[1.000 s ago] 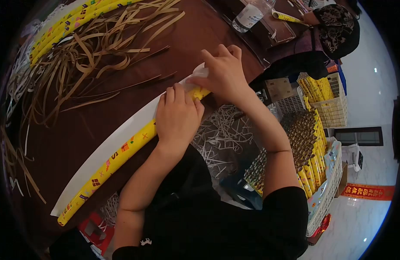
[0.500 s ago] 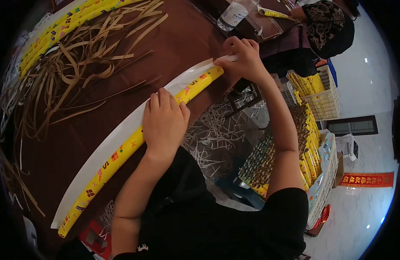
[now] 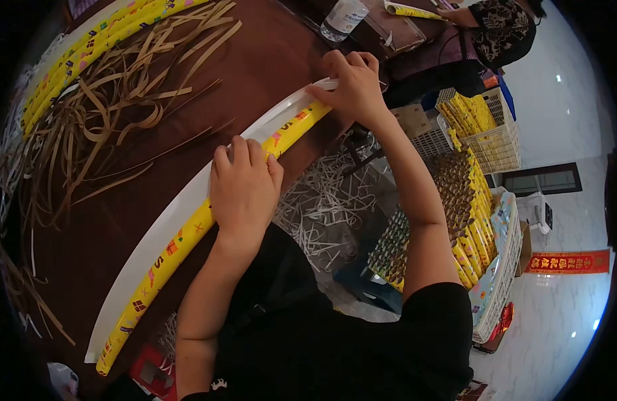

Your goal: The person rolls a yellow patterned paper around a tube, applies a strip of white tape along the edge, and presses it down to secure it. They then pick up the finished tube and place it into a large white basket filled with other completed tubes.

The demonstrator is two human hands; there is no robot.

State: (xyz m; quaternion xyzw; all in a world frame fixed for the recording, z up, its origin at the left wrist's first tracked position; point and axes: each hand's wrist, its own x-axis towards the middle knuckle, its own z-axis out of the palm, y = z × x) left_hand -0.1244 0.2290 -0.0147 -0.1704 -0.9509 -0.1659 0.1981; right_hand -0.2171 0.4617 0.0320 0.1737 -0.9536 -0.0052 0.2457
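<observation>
A long roll of yellow printed wrapping paper [image 3: 163,259] lies slantwise along the table, its white underside [image 3: 148,234] showing as a strip on the far side. My left hand [image 3: 245,184] is closed over the middle of the roll, fingers on the white strip and thumb on the printed side. At the upper right end, my right hand [image 3: 352,87] pinches the end of the roll and the white edge between thumb and fingers. The lower left end of the roll lies free of both hands.
Brown strips [image 3: 114,100] lie tangled on the dark table [image 3: 255,40], beside more yellow rolls [image 3: 81,57]. A plastic bottle [image 3: 344,19] stands near another person's arm [image 3: 463,18]. White crates [image 3: 499,130] and stacked yellow rolls [image 3: 472,234] are at right; shredded white strips [image 3: 328,200] lie below.
The whole view has shifted slightly, so most things appear a little further left. Both hands keep their hold on the roll, with hardly any movement along it.
</observation>
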